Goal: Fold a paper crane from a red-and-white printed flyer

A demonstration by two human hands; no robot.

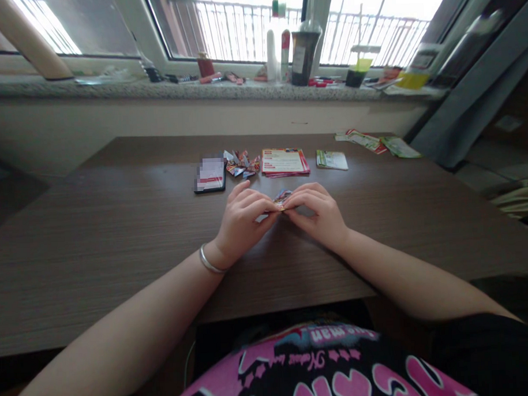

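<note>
Brown table (131, 254), left hand (244, 216) and right hand (320, 212), grip pinched on small colourful piece (282, 195), mostly hidden by fingers (261, 206).

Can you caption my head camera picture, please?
Left hand and right hand pinch a small colorful piece at a brown table.

— What surrounds the red-edged card stack (285, 162) on the counter (118, 243)?
— Just left of it lies a pile of folded paper pieces (242, 164), with a phone (211, 177) beyond; to its right, a smaller green-and-white stack (332, 160).
— And on its near side?
— There, the left hand (246, 213) and right hand (320, 209) pinch a small printed piece (283, 195) in their fingers (258, 205).
</note>
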